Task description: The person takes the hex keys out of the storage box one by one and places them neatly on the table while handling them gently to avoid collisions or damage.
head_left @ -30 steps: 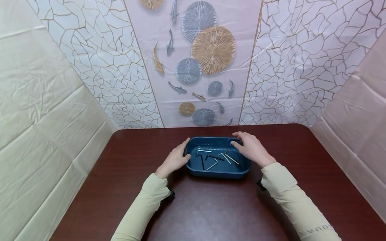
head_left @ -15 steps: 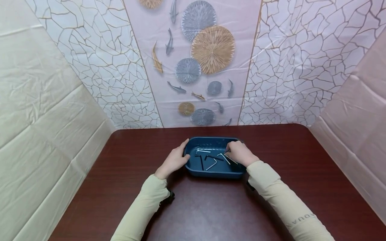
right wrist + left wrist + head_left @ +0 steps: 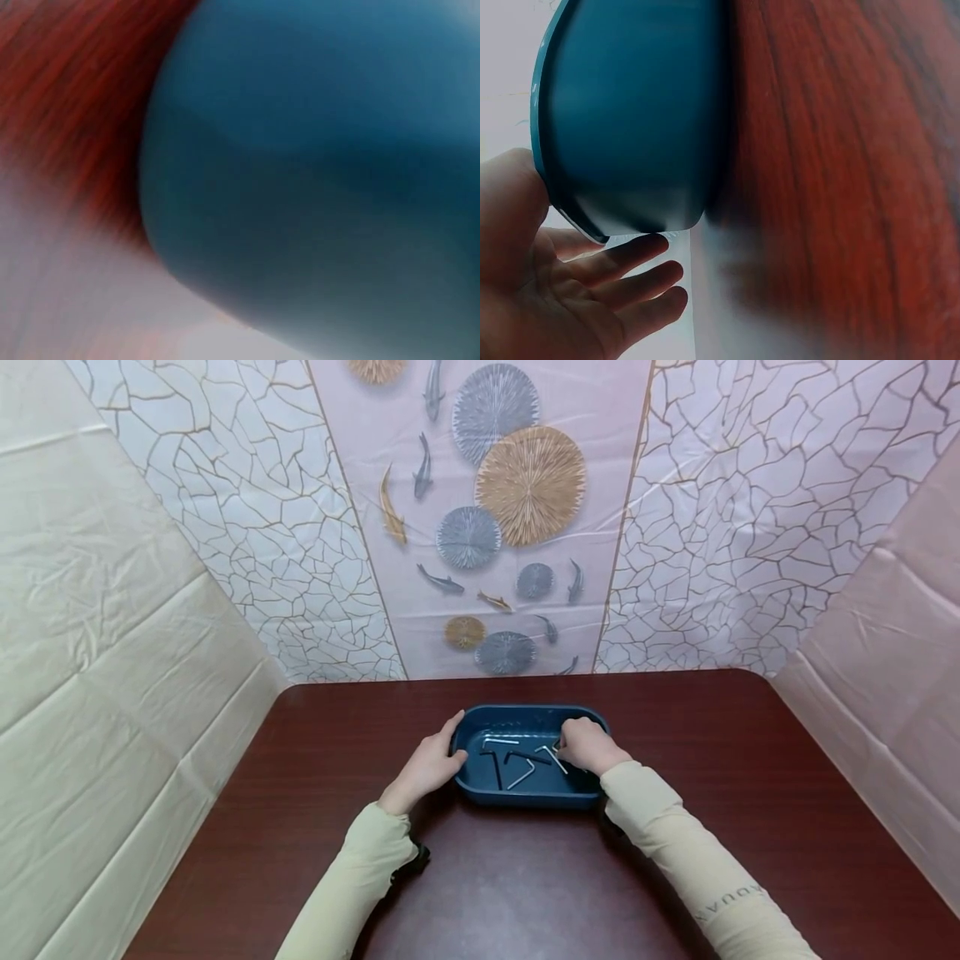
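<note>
A blue rectangular tray sits on the table with several L-shaped hex keys inside. Its left end is gripped by my left hand, thumb over the rim and the other fingers outside. In the left wrist view, the left hand shows at the corner of the tray. My right hand reaches into the right part, fingers curled on a gold-coloured hex key, mostly covered; the fingertips are hidden. Just left of it lies a silver hex key. The right wrist view shows only the tray's outer wall and table.
Farther left in the tray lie black hex keys and silver hex keys. The dark red-brown table extends around the tray. A patterned cloth backdrop hangs behind, with pale cloth walls at the sides.
My right hand came from the tray's right rim down into it, and its fingers curled over the gold-coloured hex key. The tray and left hand shifted slightly left.
</note>
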A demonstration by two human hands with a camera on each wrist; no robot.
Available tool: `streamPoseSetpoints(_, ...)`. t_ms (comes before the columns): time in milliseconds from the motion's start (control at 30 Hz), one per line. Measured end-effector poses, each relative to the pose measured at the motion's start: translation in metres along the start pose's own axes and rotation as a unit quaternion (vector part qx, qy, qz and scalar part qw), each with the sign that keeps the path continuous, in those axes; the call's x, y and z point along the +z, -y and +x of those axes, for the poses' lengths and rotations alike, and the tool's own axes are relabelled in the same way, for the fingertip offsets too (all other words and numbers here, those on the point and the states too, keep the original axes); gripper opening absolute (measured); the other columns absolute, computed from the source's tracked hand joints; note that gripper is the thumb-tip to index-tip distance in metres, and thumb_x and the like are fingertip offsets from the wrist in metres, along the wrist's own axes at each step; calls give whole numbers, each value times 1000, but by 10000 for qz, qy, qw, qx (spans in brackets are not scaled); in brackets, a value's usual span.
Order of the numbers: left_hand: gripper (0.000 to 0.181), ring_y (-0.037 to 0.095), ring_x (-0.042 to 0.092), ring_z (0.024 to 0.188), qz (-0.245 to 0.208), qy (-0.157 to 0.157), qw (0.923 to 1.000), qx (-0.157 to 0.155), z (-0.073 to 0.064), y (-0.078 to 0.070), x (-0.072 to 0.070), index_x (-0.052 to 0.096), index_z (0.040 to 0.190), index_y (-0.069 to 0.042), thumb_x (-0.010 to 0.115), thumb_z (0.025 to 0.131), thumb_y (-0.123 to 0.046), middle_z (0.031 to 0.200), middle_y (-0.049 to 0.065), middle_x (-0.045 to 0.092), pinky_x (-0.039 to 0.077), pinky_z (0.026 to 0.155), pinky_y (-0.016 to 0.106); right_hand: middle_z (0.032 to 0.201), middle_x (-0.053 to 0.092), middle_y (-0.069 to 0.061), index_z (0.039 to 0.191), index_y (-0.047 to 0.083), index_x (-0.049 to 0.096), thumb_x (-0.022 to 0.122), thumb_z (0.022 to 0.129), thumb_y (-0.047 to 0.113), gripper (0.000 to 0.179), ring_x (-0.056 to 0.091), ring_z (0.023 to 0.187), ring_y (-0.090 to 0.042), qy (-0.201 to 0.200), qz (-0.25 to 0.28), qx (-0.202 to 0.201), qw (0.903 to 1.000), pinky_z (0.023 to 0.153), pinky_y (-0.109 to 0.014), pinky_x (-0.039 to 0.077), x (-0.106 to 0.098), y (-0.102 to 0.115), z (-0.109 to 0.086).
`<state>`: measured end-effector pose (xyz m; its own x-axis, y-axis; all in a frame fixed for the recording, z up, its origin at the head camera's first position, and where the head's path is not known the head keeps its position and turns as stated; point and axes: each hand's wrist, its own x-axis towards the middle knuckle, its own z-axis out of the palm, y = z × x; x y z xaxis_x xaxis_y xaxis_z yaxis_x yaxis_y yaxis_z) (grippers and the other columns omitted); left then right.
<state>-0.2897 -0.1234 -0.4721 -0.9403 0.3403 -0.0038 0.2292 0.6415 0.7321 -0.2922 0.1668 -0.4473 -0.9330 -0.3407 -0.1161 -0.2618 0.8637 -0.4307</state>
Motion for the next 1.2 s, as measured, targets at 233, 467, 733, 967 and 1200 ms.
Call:
streamPoseSetpoints(233,70,17,48,49,-103,-10,9999,-64,-3,-1,1,22,162,-15,54,100,-14,60,3,49,43,56,33,46,25,5,50,16,39,66,94,6,53,23,43,-11,237,9,112,9997,56,-29,35,0,-1,6)
streamPoseSetpoints(467,70,17,48,48,-20,-103,9999,-86,-4,0,6,21,162,-16,55,100,-14,59,3,49,43,56,32,46,27,4,50,17,36,59,97,7,54,27,41,-11,551,171,217,9981,53,-28,33,1,-4,9)
streamPoseSetpoints(733,70,18,51,51,41,-209,9997,-147,-3,-4,7,22,162,-15,55,100,-13,61,5,51,44,58,31,46,28,4,50,17,37,61,99,13,55,27,40,-11,547,97,110,9984,51,-27,30,2,-4,8)
streamPoseSetpoints(967,71,18,51,49,-13,-248,9994,-248,-2,-4,10,21,162,-17,54,100,-13,58,5,50,44,56,31,47,29,3,50,17,38,61,99,13,54,29,40,-12,498,16,105,9987,49,-27,31,1,-2,4)
streamPoseSetpoints(1200,71,19,52,52,-104,-304,9991,-282,-3,-4,11,22,162,-18,54,99,-13,61,5,50,45,58,32,47,33,3,50,17,37,54,100,9,53,34,41,-12,593,443,39,9972,51,-28,34,-3,-4,2)
